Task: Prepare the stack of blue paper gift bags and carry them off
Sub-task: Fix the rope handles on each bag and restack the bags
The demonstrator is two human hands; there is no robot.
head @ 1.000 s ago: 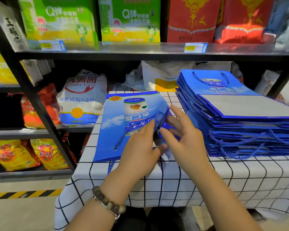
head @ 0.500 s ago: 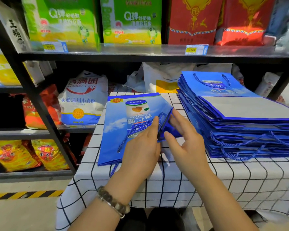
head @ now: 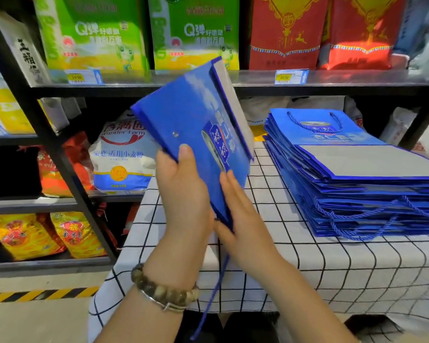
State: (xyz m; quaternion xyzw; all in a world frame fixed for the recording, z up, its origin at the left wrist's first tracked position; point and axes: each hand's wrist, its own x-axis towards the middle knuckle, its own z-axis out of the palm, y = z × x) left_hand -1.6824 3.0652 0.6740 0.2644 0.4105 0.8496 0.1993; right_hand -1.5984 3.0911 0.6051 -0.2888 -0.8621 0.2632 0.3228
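A black metal shelving rack (head: 233,89) is filling the back and left of the view, carrying green boxes (head: 94,33) and red boxes (head: 285,33) on its upper shelf, a white flour sack (head: 120,157) on the middle shelf and yellow bags (head: 22,236) on the lowest one. In front of it, a table under a white cloth with a black grid (head: 332,268) is taking up the lower right.

The stack of blue paper gift bags (head: 357,194) is lying flat towards the far right corner of the cloth, its right side running out of view. Its rope handles are spilling towards the near edge, and a grey folded base is showing on the top bag.

One folded blue bag (head: 191,115) is being held clear of the cloth, above its left edge. It is tilting, with its grey base fold pointing up and away, and motion is blurring its print.

The left hand (head: 183,194) is gripping this bag's lower left edge, with the thumb lying on the printed face and the fingers going behind. The right hand (head: 243,219) is lying against the bag's lower right edge with its fingers fairly straight, touching rather than clasping.

A beaded bracelet (head: 164,293) is sitting on the left wrist. A blue cord handle (head: 213,293) is dangling from the held bag, below the near edge of the cloth.
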